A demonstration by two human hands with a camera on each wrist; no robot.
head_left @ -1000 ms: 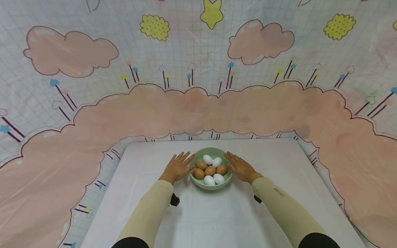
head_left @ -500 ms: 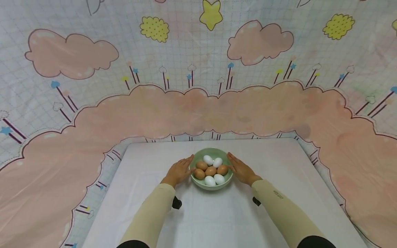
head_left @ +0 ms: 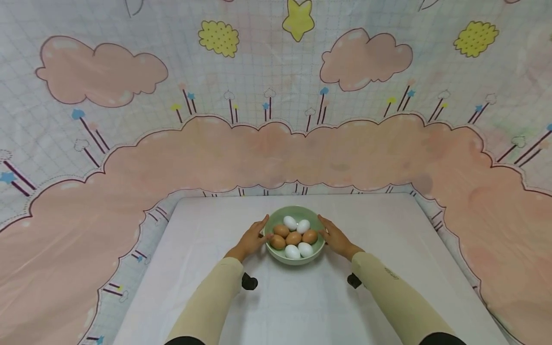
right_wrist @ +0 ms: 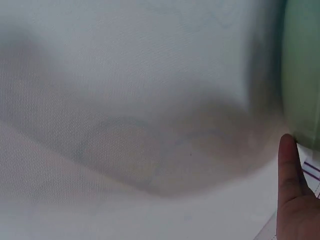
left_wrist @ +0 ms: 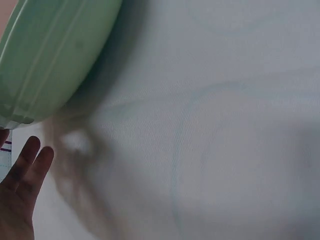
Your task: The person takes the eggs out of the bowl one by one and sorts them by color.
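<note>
A pale green bowl point(head_left: 293, 261) stands on the white table, holding several brown eggs point(head_left: 293, 238) and white eggs point(head_left: 293, 252). At its left side my left hand point(head_left: 249, 240) touches the rim, thumb at the near side and fingers reaching along the outside. My right hand point(head_left: 339, 239) lies against the opposite side in much the same way. The left wrist view has the bowl's outer wall point(left_wrist: 55, 55) above two fairly straight fingers point(left_wrist: 37, 172). A straight finger point(right_wrist: 289, 170) meets the bowl wall point(right_wrist: 302, 70) in the right wrist view. The eggs are hidden from both wrist views.
The white tabletop point(head_left: 284, 306) extends around the bowl, with its far edge just behind it. A cloth printed with clouds and stars point(head_left: 267, 153) hangs behind and along the sides. A small black device point(head_left: 249, 281) sits under the left wrist, another point(head_left: 354, 281) under the right.
My left hand's fingers have come in from being spread to lie against the bowl's side. The right hand has shifted only slightly at the rim. Bowl and eggs stay in place.
</note>
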